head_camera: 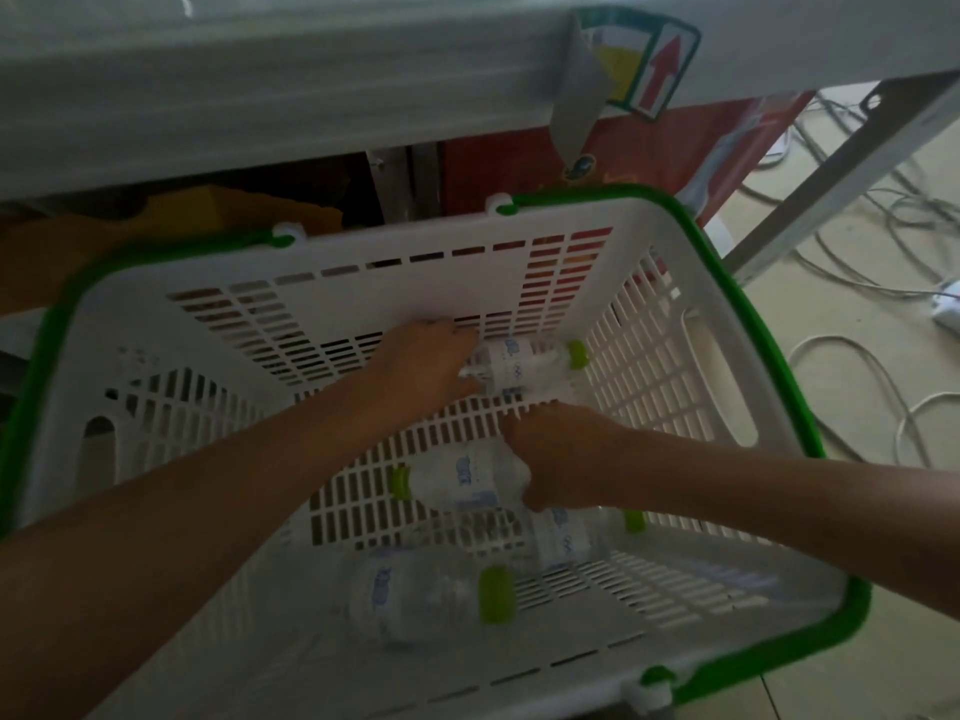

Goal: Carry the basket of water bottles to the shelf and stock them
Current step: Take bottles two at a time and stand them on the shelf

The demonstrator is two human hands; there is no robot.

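A white basket (395, 241) with a green rim stands in front of a white shelf (260, 85), below its front edge. That edge carries a label (649, 59) with a red arrow. Red packaging (670, 148) shows under the shelf. To the right, white cables (857, 210) and a power strip (948, 309) lie on the pale floor (779, 304). Four water bottles lie on their sides in the basket. The left grip (421, 366) curls round the far bottle (524, 368). The right grip (561, 459) curls round the middle bottle (462, 480). The third bottle (566, 540) and the nearest bottle (415, 595) lie loose.
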